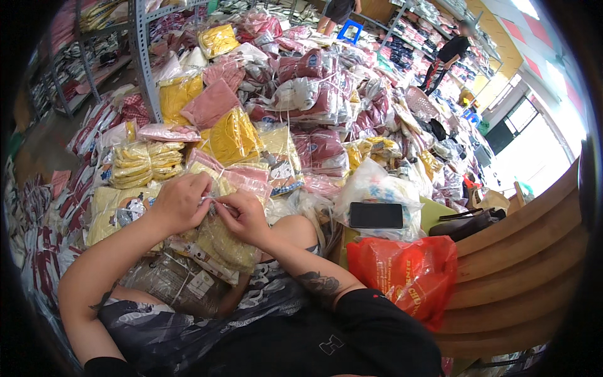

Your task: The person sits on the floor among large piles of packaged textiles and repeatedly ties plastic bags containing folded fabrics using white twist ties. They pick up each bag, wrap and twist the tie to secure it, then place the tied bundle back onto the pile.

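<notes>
A plastic-wrapped stack of yellow garments point(147, 164) lies beyond the left hand point(182, 204), whose fingertips pinch a thin pale strand point(208, 199) over a clear-wrapped yellowish bundle point(229, 245), just below both hands. The right hand point(245, 217) pinches the strand close beside. Farther right, a black phone point(375, 215) rests on a white plastic bag point(370, 187) beside a red bag point(405, 270).

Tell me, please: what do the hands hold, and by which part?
Left hand and right hand seem to pinch a thin whitish strand over the wrapped bundle; which part of it, I cannot tell.
</notes>
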`<act>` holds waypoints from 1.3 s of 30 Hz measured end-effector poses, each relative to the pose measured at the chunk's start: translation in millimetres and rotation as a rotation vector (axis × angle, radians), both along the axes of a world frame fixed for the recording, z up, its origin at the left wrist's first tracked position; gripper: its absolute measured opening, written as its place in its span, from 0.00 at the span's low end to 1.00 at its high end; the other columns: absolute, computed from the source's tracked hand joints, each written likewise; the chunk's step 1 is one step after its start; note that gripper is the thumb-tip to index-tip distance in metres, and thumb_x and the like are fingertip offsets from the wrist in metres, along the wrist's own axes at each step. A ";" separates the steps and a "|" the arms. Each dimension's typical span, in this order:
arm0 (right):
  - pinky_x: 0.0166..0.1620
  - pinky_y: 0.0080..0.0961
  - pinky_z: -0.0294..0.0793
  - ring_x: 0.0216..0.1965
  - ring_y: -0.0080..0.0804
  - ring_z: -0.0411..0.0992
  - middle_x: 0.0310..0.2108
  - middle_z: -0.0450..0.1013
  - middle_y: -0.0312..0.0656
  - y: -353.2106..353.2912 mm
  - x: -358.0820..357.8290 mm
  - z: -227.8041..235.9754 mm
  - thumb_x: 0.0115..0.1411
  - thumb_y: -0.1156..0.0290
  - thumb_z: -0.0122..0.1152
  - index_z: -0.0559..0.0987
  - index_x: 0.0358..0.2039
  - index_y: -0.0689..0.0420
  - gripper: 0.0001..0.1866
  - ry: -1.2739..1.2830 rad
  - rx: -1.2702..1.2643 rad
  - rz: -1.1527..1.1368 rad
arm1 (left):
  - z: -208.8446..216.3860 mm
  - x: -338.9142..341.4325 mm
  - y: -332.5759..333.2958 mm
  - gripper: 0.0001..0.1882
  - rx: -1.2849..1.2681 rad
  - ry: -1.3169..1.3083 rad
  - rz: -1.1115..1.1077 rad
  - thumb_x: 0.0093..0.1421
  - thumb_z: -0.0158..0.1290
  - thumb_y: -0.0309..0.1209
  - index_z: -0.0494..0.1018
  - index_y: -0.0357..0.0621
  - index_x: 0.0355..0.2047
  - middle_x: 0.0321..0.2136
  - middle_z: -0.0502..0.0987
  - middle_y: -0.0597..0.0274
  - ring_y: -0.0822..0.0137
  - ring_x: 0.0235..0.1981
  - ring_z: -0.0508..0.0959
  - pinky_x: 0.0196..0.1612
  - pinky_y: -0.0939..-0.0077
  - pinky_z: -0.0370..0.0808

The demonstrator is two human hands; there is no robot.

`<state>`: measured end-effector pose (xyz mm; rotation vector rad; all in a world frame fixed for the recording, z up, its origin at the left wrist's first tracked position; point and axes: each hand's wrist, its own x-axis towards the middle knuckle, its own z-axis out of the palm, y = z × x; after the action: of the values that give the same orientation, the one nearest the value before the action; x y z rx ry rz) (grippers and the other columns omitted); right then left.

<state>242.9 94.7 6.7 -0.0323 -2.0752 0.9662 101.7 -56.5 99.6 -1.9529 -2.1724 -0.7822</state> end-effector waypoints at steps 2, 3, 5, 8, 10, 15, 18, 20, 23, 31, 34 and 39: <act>0.31 0.36 0.66 0.24 0.38 0.69 0.19 0.70 0.39 -1.8 0.0 0.3 0.60 0.73 0.73 0.87 0.36 0.57 0.05 -0.007 0.000 0.010 | 1.1 -1.3 -3.8 0.11 -0.027 -0.007 -0.014 0.56 0.61 0.26 0.71 0.43 0.37 0.30 0.77 0.53 0.47 0.35 0.80 0.38 0.52 0.76; 0.31 0.37 0.66 0.24 0.38 0.69 0.19 0.70 0.39 -2.1 0.4 0.8 0.59 0.73 0.73 0.87 0.36 0.57 0.04 -0.002 0.004 0.012 | 1.8 -1.3 -4.5 0.11 -0.040 -0.011 -0.020 0.56 0.60 0.26 0.69 0.43 0.37 0.30 0.77 0.53 0.46 0.35 0.80 0.39 0.51 0.76; 0.30 0.37 0.66 0.23 0.38 0.69 0.18 0.70 0.38 -2.2 0.0 1.7 0.59 0.73 0.73 0.87 0.35 0.57 0.04 -0.005 0.016 0.009 | 4.7 -1.0 -5.1 0.11 -0.038 -0.019 -0.054 0.57 0.58 0.25 0.69 0.43 0.39 0.29 0.78 0.53 0.46 0.34 0.81 0.38 0.53 0.77; 0.30 0.37 0.66 0.23 0.38 0.69 0.18 0.70 0.38 -3.5 0.7 4.9 0.59 0.72 0.74 0.87 0.35 0.57 0.05 -0.016 0.039 0.006 | -4.9 -12.4 -5.1 0.12 -0.027 -0.306 -0.061 0.58 0.56 0.23 0.68 0.42 0.41 0.28 0.80 0.53 0.50 0.31 0.82 0.37 0.57 0.78; 0.30 0.38 0.66 0.24 0.39 0.70 0.19 0.70 0.38 -5.5 2.1 5.0 0.59 0.72 0.74 0.87 0.34 0.57 0.05 -0.014 0.038 0.010 | -11.2 -23.0 -4.4 0.13 -0.051 -0.477 -0.034 0.59 0.56 0.23 0.67 0.41 0.43 0.28 0.81 0.55 0.55 0.30 0.83 0.35 0.62 0.78; 0.30 0.37 0.67 0.24 0.39 0.71 0.20 0.73 0.38 -2.8 2.9 8.6 0.57 0.73 0.74 0.87 0.34 0.56 0.05 0.019 0.148 0.026 | 4.0 -21.6 -6.0 0.18 -0.229 -0.421 -0.040 0.58 0.60 0.25 0.65 0.42 0.45 0.29 0.82 0.61 0.67 0.28 0.83 0.30 0.71 0.77; 0.30 0.36 0.67 0.24 0.38 0.71 0.20 0.73 0.38 -9.5 2.1 10.4 0.57 0.73 0.74 0.87 0.33 0.56 0.04 0.048 0.158 0.029 | 4.7 -19.6 -8.0 0.20 -0.227 -0.411 -0.097 0.55 0.62 0.27 0.66 0.43 0.46 0.27 0.82 0.60 0.59 0.26 0.83 0.31 0.63 0.78; 0.32 0.37 0.68 0.26 0.39 0.72 0.23 0.75 0.38 -10.2 4.2 10.9 0.57 0.73 0.74 0.87 0.34 0.55 0.04 0.005 0.152 0.035 | 4.6 -17.5 -7.8 0.20 -0.215 -0.277 -0.115 0.55 0.61 0.28 0.66 0.43 0.46 0.28 0.81 0.59 0.56 0.27 0.83 0.31 0.60 0.78; 0.36 0.38 0.70 0.32 0.40 0.75 0.27 0.79 0.38 -10.5 7.9 9.3 0.58 0.71 0.73 0.86 0.34 0.54 0.05 -0.082 0.161 0.042 | -0.7 -15.3 -5.1 0.21 -0.202 -0.064 -0.149 0.54 0.63 0.29 0.67 0.45 0.45 0.29 0.81 0.59 0.54 0.29 0.83 0.32 0.59 0.79; 0.31 0.38 0.68 0.26 0.39 0.71 0.22 0.74 0.38 -14.3 0.9 9.5 0.54 0.75 0.73 0.85 0.31 0.56 0.04 0.057 0.197 0.047 | -8.1 -14.7 -3.7 0.17 -0.271 0.152 -0.206 0.56 0.62 0.31 0.71 0.46 0.44 0.37 0.81 0.57 0.48 0.36 0.84 0.35 0.53 0.80; 0.31 0.38 0.68 0.27 0.39 0.71 0.22 0.74 0.38 -13.1 3.4 8.5 0.55 0.74 0.73 0.86 0.31 0.56 0.04 0.036 0.226 0.045 | -12.9 -17.2 -3.4 0.19 -0.278 0.154 -0.233 0.56 0.63 0.32 0.69 0.45 0.45 0.36 0.81 0.54 0.47 0.37 0.84 0.35 0.52 0.80; 0.31 0.37 0.67 0.26 0.39 0.71 0.22 0.73 0.38 -14.4 6.2 14.9 0.55 0.74 0.73 0.86 0.31 0.56 0.03 0.006 0.223 0.043 | -16.8 -16.0 -2.1 0.24 -0.339 0.200 -0.233 0.57 0.64 0.34 0.67 0.42 0.49 0.35 0.81 0.51 0.45 0.37 0.84 0.35 0.50 0.79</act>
<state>249.1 80.3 21.7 0.1309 -2.1742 0.7533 85.6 -58.6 82.8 -2.3590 -2.0918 -0.2338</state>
